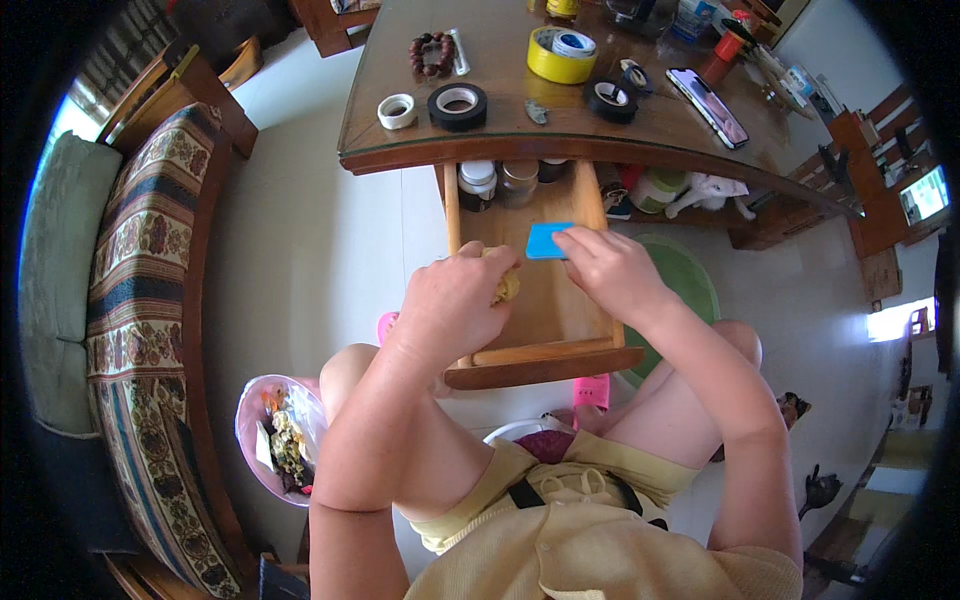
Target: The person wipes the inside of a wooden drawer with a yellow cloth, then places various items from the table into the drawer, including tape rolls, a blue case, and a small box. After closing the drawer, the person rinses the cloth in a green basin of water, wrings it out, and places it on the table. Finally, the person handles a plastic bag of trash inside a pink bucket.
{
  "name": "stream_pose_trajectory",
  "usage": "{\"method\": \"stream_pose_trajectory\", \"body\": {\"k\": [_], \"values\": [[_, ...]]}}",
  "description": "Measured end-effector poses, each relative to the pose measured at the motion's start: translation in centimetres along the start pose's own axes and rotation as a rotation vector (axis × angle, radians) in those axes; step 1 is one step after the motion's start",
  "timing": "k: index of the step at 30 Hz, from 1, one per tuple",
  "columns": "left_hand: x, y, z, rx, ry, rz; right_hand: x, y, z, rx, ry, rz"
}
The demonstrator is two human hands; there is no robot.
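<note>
My left hand [461,296] is closed around a yellow, rough-textured piece [506,287], perhaps a sponge, mostly hidden by the fingers, above the left side of an open wooden drawer [555,300]. Pinched at its right edge by my right hand [607,266] is a flat light-blue rectangular piece [547,241], held over the drawer's middle. The two held things are apart. At the drawer's back stand a white-lidded jar [478,184] and a clear jar [519,182], with a dark container beside them.
On the glass-topped wooden desk [510,139] lie black tape [457,106], white tape [396,111], yellow tape [561,56], a bead bracelet [431,54] and a smartphone [707,107]. A pink bin [247,442] stands left of my legs. A white cat [709,191] is under the desk, near a green basin [679,277].
</note>
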State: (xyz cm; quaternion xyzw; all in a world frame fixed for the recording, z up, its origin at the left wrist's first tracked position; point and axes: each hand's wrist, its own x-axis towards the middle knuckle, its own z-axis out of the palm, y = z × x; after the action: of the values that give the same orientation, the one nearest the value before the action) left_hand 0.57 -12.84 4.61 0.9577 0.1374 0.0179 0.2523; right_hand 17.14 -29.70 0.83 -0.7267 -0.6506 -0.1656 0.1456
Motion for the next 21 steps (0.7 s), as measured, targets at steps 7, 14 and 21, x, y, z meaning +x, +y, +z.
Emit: {"method": "stream_pose_trajectory", "body": {"k": [7, 14, 21], "values": [[0.5, -0.2, 0.5, 0.041, -0.028, -0.011, 1.0, 1.5, 6.1, -0.462, -0.265, -0.008], [0.8, -0.1, 0.1, 0.033, -0.025, -0.030, 1.8, 0.1, 6.3, -0.537, -0.550, 0.018], [1.0, 0.7, -0.1, 0.013, -0.027, 0.000, 2.9, 2.4, 6.1, -0.602, -0.443, -0.025]]}}
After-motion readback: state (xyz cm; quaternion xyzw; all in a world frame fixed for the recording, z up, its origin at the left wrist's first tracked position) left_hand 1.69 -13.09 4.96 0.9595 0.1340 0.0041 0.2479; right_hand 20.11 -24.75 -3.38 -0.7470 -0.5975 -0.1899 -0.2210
